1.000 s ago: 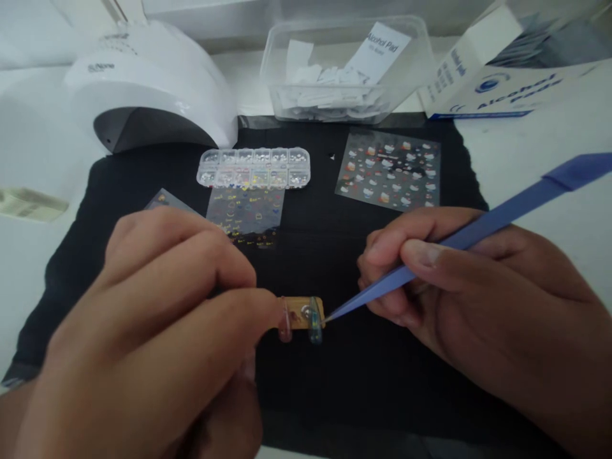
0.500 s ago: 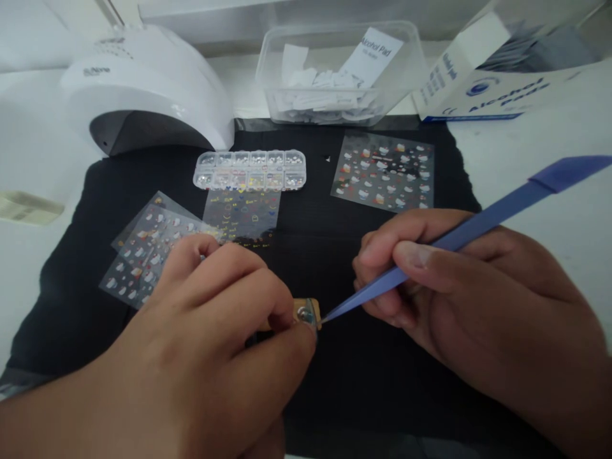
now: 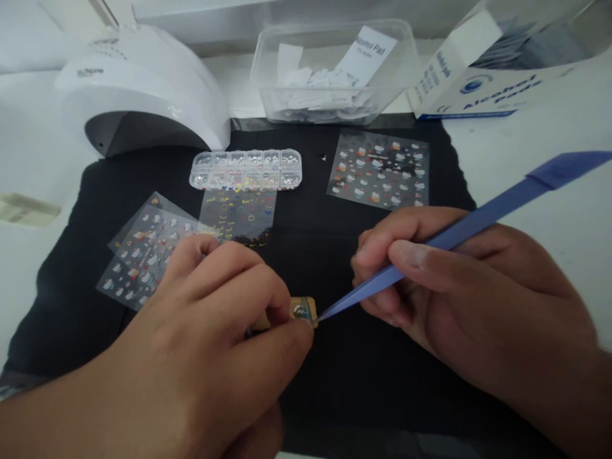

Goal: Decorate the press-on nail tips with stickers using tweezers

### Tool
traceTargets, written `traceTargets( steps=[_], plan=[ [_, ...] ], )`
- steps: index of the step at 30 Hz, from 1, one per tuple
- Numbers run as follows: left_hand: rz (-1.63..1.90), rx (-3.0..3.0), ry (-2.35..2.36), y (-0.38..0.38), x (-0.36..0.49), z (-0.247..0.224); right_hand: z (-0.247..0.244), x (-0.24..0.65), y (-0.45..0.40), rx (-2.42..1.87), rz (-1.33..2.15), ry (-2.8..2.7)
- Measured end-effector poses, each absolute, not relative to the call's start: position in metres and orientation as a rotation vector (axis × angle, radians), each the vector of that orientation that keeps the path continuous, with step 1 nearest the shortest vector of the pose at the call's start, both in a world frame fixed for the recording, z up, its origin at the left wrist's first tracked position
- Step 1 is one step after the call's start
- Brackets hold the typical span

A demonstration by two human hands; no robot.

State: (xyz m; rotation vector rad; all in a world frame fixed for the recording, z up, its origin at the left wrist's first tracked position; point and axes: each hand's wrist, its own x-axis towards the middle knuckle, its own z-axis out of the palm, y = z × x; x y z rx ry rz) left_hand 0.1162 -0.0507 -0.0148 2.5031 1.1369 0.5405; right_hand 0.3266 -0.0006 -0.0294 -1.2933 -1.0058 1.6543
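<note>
Right grip [image 3: 459,280] pinching tapered, pointed blue tool [image 3: 500,203]; left grip [image 3: 215,331] pinching wood-toned strip [image 3: 308,302].

Pale grey panel [image 3: 205,14] along top edge | white tabletop [image 3: 574,204] at left and right | black cloth [image 3: 368,389] across centre | dim, soft light

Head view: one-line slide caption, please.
Left hand grips a small tan piece above black cloth; right hand holds a blue tool, tip at the piece's end.

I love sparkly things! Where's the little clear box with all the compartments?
In the head view, the compartment box is left of centre on the black mat, overlapping the yellow-printed sheet.
</note>
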Motion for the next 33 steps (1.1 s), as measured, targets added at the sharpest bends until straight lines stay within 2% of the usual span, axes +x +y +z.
traceTargets(
  steps=[8, 14, 28, 33],
  plan=[
    [0.550, 2.522, 1.111, -0.049, 0.116, -0.017, -0.031, 0.332, 0.006, -1.174, 1.718, -0.922],
    [0.535, 2.430, 1.281, -0.056, 0.116, -0.009, -0.038, 0.341, 0.012, -0.959, 1.734, -0.876],
    [0.435, 2.508, 1.094, -0.048, 0.117, -0.009, -0.040, 0.336, 0.011, -0.877, 1.791, -0.857],
    [0.565, 2.411, 1.130, -0.049, 0.109, -0.004, -0.040, 0.338, 0.012, -0.832, 1.767, -0.869]
  ],
)
